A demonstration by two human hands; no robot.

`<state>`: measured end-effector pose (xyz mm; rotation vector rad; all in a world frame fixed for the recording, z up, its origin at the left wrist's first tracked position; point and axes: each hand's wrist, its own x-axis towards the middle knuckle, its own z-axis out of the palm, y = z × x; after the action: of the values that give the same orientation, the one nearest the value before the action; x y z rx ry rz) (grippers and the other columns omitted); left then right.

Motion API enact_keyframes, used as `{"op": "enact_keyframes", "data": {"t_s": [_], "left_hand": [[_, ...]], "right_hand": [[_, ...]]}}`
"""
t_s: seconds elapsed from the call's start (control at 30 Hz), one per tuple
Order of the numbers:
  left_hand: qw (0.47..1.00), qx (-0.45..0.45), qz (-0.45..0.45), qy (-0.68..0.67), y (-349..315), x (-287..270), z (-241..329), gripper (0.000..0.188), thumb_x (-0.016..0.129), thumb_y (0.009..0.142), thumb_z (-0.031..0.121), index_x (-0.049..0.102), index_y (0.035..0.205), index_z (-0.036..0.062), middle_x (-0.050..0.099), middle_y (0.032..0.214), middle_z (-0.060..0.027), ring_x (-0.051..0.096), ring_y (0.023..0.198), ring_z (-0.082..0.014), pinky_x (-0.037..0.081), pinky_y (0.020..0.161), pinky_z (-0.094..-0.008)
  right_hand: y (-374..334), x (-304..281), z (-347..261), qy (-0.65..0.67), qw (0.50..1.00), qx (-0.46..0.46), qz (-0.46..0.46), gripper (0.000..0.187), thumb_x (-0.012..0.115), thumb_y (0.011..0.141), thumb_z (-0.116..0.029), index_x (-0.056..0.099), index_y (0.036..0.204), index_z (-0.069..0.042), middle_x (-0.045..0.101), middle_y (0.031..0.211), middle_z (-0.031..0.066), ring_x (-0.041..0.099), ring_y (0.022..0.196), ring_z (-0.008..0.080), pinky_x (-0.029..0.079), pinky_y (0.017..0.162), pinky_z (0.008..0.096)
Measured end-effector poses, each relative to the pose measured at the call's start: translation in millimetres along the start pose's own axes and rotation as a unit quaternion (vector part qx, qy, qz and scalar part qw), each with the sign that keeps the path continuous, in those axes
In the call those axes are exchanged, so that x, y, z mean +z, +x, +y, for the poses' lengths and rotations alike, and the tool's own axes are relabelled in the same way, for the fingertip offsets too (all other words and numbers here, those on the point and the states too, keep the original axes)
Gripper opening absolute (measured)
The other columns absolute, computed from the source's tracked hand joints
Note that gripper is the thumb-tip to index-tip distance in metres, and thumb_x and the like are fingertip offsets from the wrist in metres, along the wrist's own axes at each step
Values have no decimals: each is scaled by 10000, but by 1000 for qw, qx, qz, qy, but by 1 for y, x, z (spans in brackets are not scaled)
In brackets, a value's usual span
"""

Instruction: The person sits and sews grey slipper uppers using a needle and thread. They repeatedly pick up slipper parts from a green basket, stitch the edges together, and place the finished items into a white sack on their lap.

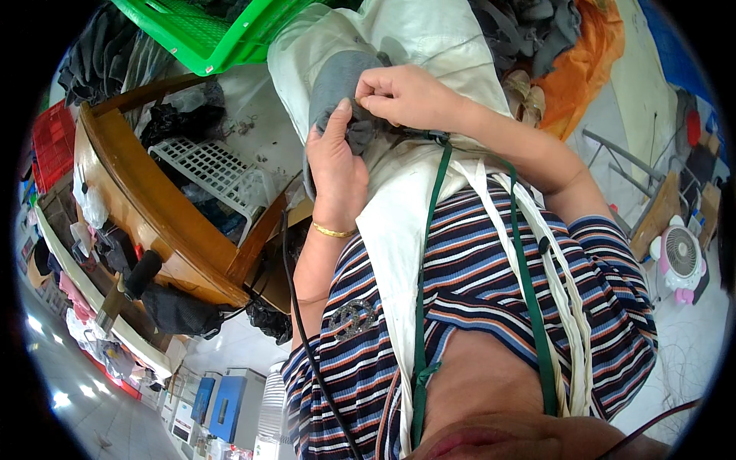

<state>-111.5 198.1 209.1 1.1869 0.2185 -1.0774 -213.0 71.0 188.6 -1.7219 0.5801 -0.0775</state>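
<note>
Largest first: a big white woven sack (429, 46) lies over the person's lap, running from centre toward the far side. Left of it a curved brown wooden table edge (153, 207) w/ a white plastic grid tray (211, 169) & dark cloth scraps on it; a green plastic crate (222, 31) sits at far left. Far right, an orange cloth heap (586, 61); a small white-pink fan (678, 257) on the floor at right.

Work item: a small grey fabric piece (341, 84) resting on the sack, far-centre. Judging by the look, it's mid-handling; whole piece bunched, nothing visibly finished or set aside, so most seems left.

Left hand (336, 165), w/ a thin gold bracelet (333, 230) at the wrist, grips the near-right edge of the grey piece, fingers curled around it. Right hand (402, 96) just right of the fabric, thumb & forefinger pinching sth tiny at its edge; can't tell what. Both hands touching, fabric between & left of them.
</note>
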Motion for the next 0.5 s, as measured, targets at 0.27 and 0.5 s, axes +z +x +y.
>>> {"op": "enact_keyframes", "data": {"t_s": [0.27,0.5], "left_hand": [[1000,-13,14,11,9,-8,1,215,649,934,138,609,1091,-5,666,1028,-70,640,903,-160,525,820,-302],[1000,-7,22,16,10,-12,0,208,662,922,131,611,1071,-4,663,1010,-61,635,880,-147,523,789,-294]], "right_hand": [[-9,7,9,-14,995,-84,42,112,604,945,-125,601,1020,-42,616,719,67,555,637,136,461,610,282],[-7,11,9,-53,989,-115,70,115,593,954,-137,584,1020,-43,630,755,94,601,655,163,482,620,310]]}}
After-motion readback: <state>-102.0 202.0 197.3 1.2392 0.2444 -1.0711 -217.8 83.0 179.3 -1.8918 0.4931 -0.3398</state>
